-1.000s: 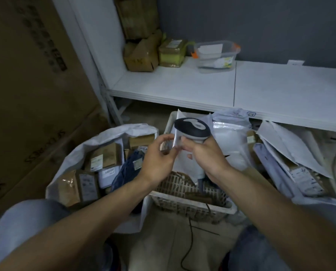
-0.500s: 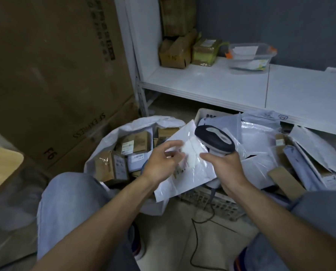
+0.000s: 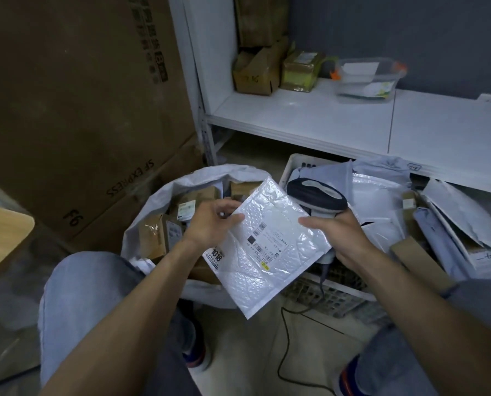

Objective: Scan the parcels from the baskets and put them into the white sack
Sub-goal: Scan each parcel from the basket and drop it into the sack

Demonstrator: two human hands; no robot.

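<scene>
A white bubble mailer (image 3: 267, 247) with a barcode label faces up between my hands, above the gap between sack and basket. My left hand (image 3: 210, 224) pinches the mailer's left edge. My right hand (image 3: 338, 235) grips the handle of a black and grey barcode scanner (image 3: 317, 197), and its thumb lies on the mailer's right edge. The white sack (image 3: 152, 212) stands open at the left, holding several brown boxes. The white basket (image 3: 332, 292) at the right is piled with grey and white mailers.
A white shelf (image 3: 310, 118) runs across the back with cardboard boxes and a clear plastic tub (image 3: 367, 78). Big brown cartons (image 3: 75, 110) rise at the left. The scanner's black cable (image 3: 284, 352) trails over the floor between my knees.
The mailer has come out of the basket and turned label-up toward me, now held flat between both hands. My view has swung left and down.
</scene>
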